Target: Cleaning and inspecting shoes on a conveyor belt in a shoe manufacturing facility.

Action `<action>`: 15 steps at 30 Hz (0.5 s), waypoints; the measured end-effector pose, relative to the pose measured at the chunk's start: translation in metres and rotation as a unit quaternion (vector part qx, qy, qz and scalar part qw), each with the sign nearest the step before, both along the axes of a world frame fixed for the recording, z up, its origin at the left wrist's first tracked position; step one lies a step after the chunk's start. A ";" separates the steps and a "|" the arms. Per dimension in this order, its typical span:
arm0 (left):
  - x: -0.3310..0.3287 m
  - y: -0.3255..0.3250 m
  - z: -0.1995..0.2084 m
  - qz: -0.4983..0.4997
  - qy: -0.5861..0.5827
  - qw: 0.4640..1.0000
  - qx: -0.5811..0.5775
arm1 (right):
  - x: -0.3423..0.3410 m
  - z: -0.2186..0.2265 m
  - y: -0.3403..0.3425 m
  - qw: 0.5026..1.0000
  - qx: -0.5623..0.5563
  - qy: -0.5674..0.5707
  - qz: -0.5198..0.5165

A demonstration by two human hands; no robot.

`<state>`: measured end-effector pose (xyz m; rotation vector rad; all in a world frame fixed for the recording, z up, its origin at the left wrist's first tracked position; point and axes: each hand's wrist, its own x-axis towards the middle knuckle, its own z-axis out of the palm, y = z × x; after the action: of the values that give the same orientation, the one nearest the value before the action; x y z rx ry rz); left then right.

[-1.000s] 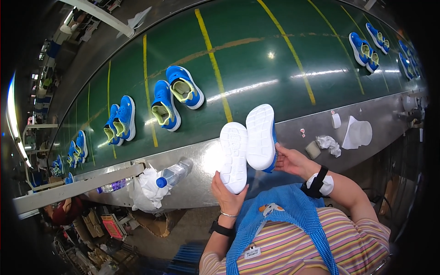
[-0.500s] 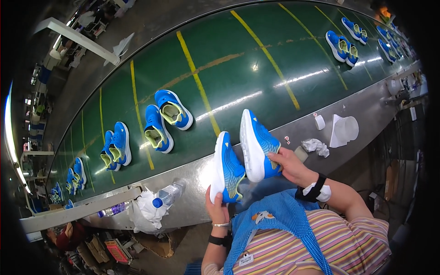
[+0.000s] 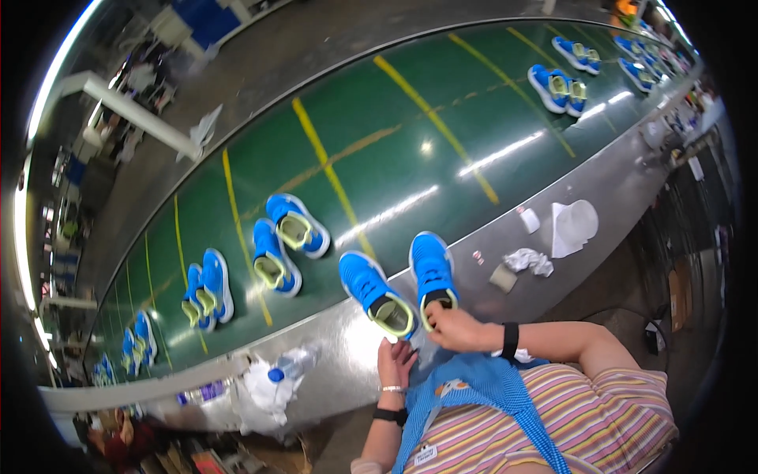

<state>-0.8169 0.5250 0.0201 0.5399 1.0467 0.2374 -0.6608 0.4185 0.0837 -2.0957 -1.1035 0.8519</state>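
Two blue sneakers with lime linings rest soles down at the near edge of the green conveyor belt (image 3: 395, 103), toes pointing away from me. My right hand (image 3: 456, 327) has its fingers at the heel opening of the right sneaker (image 3: 432, 265), gripping the collar. Just behind the heel of the left sneaker (image 3: 369, 286), my left hand (image 3: 395, 363) is held with its fingers loosely apart and nothing in them. Farther left on the belt sits another pair of blue sneakers (image 3: 288, 225).
More blue pairs (image 3: 209, 286) stand on the belt at left and far right (image 3: 557, 88). On the metal ledge (image 3: 489, 304) lie a beige block (image 3: 503, 276), crumpled tissue (image 3: 529, 261), white paper (image 3: 575, 225), a clear bottle (image 3: 298, 363) and a white plastic bag (image 3: 264, 391).
Both sneakers have turned from sole-sideways in my hands to soles down at the belt's edge. My left hand has let go; my right has shifted to the heel opening.
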 end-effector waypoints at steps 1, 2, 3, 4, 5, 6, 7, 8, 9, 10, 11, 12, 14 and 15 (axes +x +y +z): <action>0.004 0.000 0.007 -0.004 0.026 0.998 0.056 | -0.002 0.004 -0.003 0.999 0.030 0.006 -0.012; 0.009 -0.002 0.016 -0.008 0.055 0.988 0.145 | -0.005 0.008 -0.007 0.998 0.028 -0.044 0.035; 0.017 0.000 0.021 -0.023 0.038 0.987 0.152 | -0.004 0.010 -0.012 0.992 0.021 -0.098 0.075; 0.024 0.003 0.027 -0.029 0.048 0.981 0.185 | -0.010 0.007 -0.016 0.978 0.025 -0.164 0.128; 0.033 0.009 0.028 -0.032 0.056 0.973 0.220 | -0.013 0.001 -0.017 0.956 0.026 -0.230 0.179; 0.029 0.026 -0.005 -0.068 0.053 0.945 0.316 | -0.016 -0.007 -0.012 0.957 0.015 -0.216 0.194; 0.021 0.041 -0.042 -0.100 0.053 0.906 0.408 | -0.018 -0.013 -0.006 0.957 0.004 -0.198 0.211; 0.024 0.041 -0.045 -0.100 0.039 0.914 0.391 | -0.015 -0.011 -0.007 0.961 0.034 -0.186 0.202; 0.026 0.038 -0.038 -0.096 0.026 0.922 0.375 | -0.010 -0.006 -0.007 0.962 0.068 -0.177 0.196; 0.022 0.034 -0.033 -0.141 0.047 0.910 0.386 | -0.007 -0.011 -0.011 0.963 0.108 -0.172 0.178; 0.019 0.027 -0.024 -0.181 0.075 0.897 0.397 | -0.003 -0.004 -0.013 0.961 0.092 -0.165 0.201; 0.020 0.013 0.002 -0.222 0.120 0.872 0.420 | -0.002 -0.010 -0.011 0.957 0.057 -0.160 0.236; 0.024 0.001 0.007 -0.260 0.124 0.871 0.399 | 0.009 -0.010 -0.010 0.955 0.002 -0.115 0.274; 0.024 0.006 0.005 -0.252 0.087 0.897 0.354 | 0.019 -0.001 -0.005 0.955 -0.013 -0.075 0.286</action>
<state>-0.7927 0.5306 0.0253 1.4931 0.9356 0.1016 -0.6422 0.4131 0.0830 -1.9020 -1.8408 0.9773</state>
